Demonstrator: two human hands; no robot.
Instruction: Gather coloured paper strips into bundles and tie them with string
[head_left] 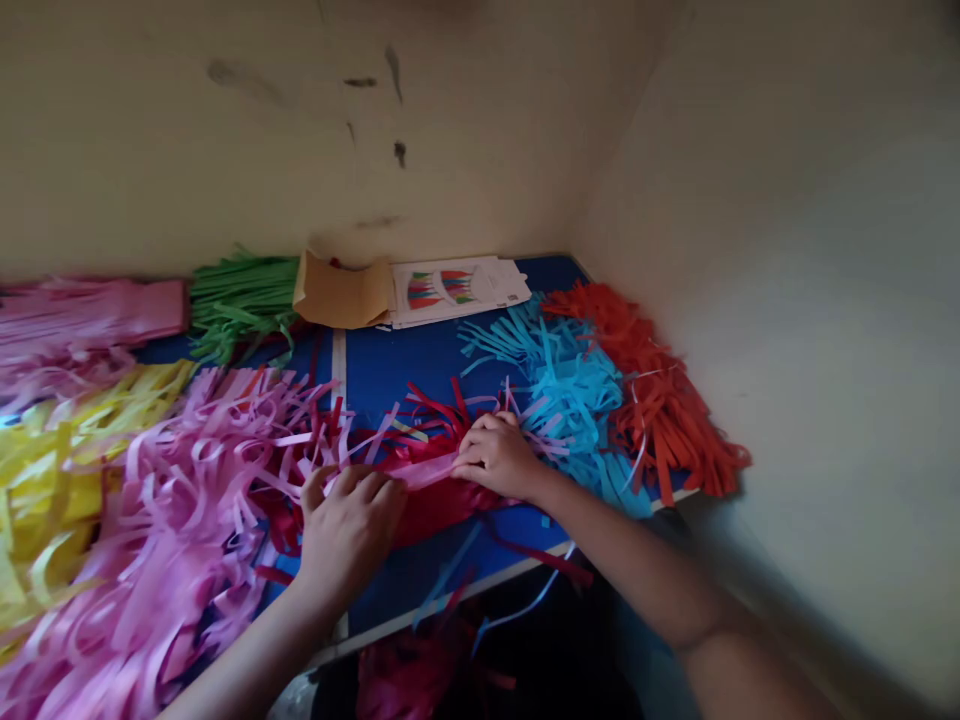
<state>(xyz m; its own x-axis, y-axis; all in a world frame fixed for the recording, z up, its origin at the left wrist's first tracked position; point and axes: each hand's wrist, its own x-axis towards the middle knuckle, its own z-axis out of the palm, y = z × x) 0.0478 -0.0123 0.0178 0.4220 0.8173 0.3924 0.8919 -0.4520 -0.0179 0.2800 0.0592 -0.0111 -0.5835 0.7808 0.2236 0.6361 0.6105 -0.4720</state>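
A pink tissue-paper strip (427,473) with fringed ends is stretched between my hands, over red fringed tissue paper (435,512) on the blue table. My left hand (352,515) has its fingers curled over the strip's left end. At the other end, my right hand (497,457) pinches the pink paper between thumb and fingers. Thin pink and dark red fringes stick out past both hands. The left fingertips are partly hidden from me.
Pink (172,520), yellow (52,500) and green fringed paper (244,295) lie to the left. Blue (574,385) and orange-red fringes (667,415) reach the right edge. An opened cardboard packet (345,292) and printed white sheet (465,290) lie by the wall. Red paper (409,675) hangs below the table's front edge.
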